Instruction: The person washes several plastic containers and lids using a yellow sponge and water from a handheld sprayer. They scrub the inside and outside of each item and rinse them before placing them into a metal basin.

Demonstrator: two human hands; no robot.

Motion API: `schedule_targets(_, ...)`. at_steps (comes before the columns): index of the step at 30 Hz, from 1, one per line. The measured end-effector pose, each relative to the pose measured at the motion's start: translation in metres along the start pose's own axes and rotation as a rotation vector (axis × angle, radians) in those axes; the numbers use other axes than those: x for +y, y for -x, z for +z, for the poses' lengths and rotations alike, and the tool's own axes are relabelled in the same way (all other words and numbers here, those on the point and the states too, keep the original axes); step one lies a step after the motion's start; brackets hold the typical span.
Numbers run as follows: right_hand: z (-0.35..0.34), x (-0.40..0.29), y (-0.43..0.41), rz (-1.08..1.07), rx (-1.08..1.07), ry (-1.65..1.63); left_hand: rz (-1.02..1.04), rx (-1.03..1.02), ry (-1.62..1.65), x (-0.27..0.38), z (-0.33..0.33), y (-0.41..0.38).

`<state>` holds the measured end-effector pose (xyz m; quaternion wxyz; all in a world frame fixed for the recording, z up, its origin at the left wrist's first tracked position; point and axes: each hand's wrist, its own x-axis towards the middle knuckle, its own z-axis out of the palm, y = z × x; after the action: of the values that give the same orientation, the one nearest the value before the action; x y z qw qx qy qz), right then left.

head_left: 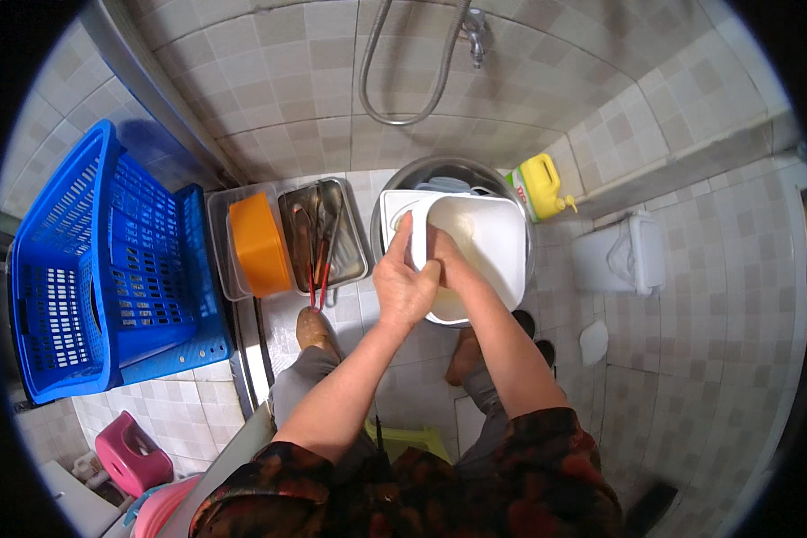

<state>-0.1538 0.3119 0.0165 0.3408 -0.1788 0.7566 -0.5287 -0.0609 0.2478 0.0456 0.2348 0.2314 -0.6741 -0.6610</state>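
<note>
A white plastic container [501, 235] is tilted over a round metal basin [385, 181] on the tiled floor. My left hand [407, 279] grips the container's left wall from outside, its fingers along the rim. My right hand [444, 255] reaches inside the container against that same wall; its fingertips are partly hidden, and whether it holds anything cannot be told. Pale, cloudy liquid or residue shows inside. Under the container, at its upper left, lies another white piece [397, 202]. Translucent items [444, 183] lie in the basin behind it.
Left of the basin are a metal tray [360, 269] of utensils with red-handled tongs, an orange container [259, 245] in a clear box, and a large blue basket [107, 269]. To the right stand a yellow pump jug [541, 185] and a white bin [619, 255]. A hose [403, 123] hangs ahead.
</note>
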Motion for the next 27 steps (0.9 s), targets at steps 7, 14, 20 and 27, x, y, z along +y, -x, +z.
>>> schedule_targets(7, -0.004, -0.017, 0.03, 0.056, -0.361, 0.859, -0.059, -0.059, 0.02, 0.012, -0.005, 0.002)
schedule_targets(14, -0.019, -0.06, 0.061, 0.205, -0.377, 0.34, -0.064, -0.033, -0.017, 0.018, -0.012, -0.001)
schedule_targets(20, -0.037, -0.077, 0.109, -0.167, -0.438, 0.64, -0.014, -0.043, 0.102, 0.015, -0.014, 0.0)
schedule_targets(27, -0.055, -0.095, 0.129, -0.057, -0.427, 0.757, 0.009, -0.025, 0.2, 0.023, -0.018, -0.001)
